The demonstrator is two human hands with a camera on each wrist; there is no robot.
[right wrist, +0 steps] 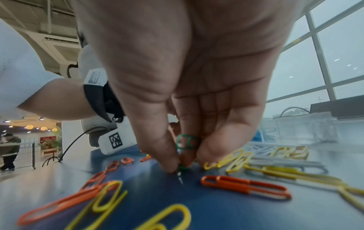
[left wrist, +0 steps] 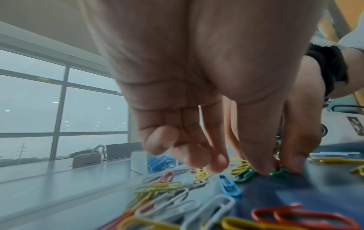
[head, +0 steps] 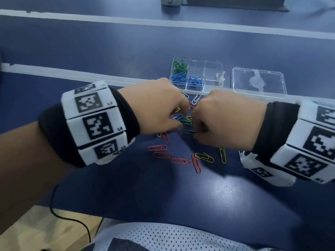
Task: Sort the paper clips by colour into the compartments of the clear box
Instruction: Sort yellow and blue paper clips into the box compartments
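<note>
Blue tabletop [head: 226,196] carries loose paper clips [head: 181,161] just in front of the clear box [head: 212,69], where green and blue ones already sit. Right hand [head: 223,122] points fingers down, pinching green clips [right wrist: 186,142]; better to lift straight up so none tangle. Left hand [head: 155,105], knuckles up, presses thumb and fingertip on another green clip [left wrist: 279,172], closing on it.
</note>
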